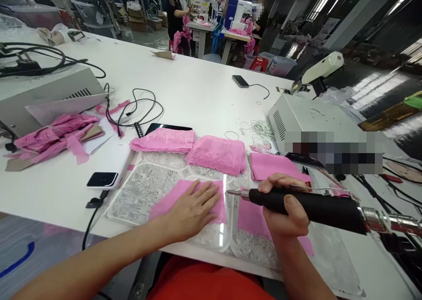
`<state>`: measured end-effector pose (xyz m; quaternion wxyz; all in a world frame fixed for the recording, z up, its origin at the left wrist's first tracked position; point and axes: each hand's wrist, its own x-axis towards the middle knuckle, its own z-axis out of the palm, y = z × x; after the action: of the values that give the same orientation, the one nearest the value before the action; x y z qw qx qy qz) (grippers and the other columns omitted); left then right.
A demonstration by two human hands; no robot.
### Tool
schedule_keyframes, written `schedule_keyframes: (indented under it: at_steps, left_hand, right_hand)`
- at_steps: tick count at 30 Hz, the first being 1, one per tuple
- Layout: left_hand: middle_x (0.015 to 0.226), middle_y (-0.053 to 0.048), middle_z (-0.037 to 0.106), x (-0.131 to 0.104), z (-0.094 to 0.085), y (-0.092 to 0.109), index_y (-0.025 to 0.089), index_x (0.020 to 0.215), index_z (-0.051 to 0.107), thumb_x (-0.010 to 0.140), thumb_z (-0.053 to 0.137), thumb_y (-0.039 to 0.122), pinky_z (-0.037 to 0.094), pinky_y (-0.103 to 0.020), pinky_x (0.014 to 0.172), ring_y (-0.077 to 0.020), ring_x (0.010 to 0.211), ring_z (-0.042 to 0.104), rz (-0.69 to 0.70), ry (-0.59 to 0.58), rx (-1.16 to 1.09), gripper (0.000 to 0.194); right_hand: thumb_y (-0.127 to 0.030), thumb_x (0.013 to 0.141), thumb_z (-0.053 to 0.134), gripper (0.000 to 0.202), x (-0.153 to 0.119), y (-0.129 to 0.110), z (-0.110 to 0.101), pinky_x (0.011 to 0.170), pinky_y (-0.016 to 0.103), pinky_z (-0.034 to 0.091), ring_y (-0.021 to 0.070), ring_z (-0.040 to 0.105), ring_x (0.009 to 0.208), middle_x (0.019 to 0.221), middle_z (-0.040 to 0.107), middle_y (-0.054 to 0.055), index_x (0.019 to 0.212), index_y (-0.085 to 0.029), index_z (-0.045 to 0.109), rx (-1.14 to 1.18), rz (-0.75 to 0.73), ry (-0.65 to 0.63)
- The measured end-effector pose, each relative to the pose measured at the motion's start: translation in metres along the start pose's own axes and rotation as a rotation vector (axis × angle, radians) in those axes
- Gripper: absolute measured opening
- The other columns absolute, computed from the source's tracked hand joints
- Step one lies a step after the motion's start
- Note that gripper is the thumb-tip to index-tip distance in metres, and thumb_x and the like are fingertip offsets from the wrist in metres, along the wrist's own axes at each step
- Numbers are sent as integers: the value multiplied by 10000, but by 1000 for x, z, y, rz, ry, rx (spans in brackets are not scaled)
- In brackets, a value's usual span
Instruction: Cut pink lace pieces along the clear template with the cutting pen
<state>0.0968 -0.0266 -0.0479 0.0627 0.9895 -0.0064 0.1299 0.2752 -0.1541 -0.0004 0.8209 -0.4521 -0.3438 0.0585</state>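
Crowding board (pixel 132 194): two lace stacks (pixel 216 155) just above work in frame centre, folded pink pile (pixel 273 167) to their right. Grey boxes (pixel 316 119) at left edge and right of centre; power bank (pixel 102 180) lower left. Left hand (pixel 194 207) palm down, fingers slightly spread, resting on pink sheet (pixel 169 199). Right hand (pixel 286 223) curled round black-handled tool (pixel 326 210), thumb on near side; tip beside sheet's right edge, contact unclear. Sheet mid-frame, flat on marble-patterned board, partly covered by left hand; second pink piece (pixel 252 216) below tool.
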Motion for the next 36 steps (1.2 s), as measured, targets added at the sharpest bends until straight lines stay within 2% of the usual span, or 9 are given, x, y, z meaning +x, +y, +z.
schedule_keyframes:
  at_steps: [4,10,18,36]
  left_hand:
    - [1496,-110,424,-1,-2,-2,147,1415,428,1020,392,385,284,-525,1137,-305,1386,393,14,-39,16,462]
    - [1500,-94,422,-1,-4,-3,169,1423,416,1027,367,399,213,-537,1159,-292,1387,390,29,-33,21,460]
    - [1466,-109,466,1,-3,-2,149,1398,441,1024,375,388,276,-560,1118,-321,1350,432,38,-18,49,449]
    - [1482,-102,446,0,-2,-1,177,1402,444,1021,383,396,194,-565,1157,-293,1366,413,11,-5,30,443]
  right_hand:
    - [-236,727,537,204,1,0,-1,565,330,469,140,577,595,870,622,40,890,-175,643,6,-19,3]
    - [-242,722,538,199,4,1,2,580,339,479,137,574,590,868,626,27,881,-188,645,-5,-31,31]
    - [-256,734,571,170,4,6,10,604,340,488,133,575,611,877,612,14,881,-208,641,-6,-18,78]
    - [-257,779,581,125,1,14,16,646,350,502,129,565,646,900,601,10,894,-222,618,-24,4,40]
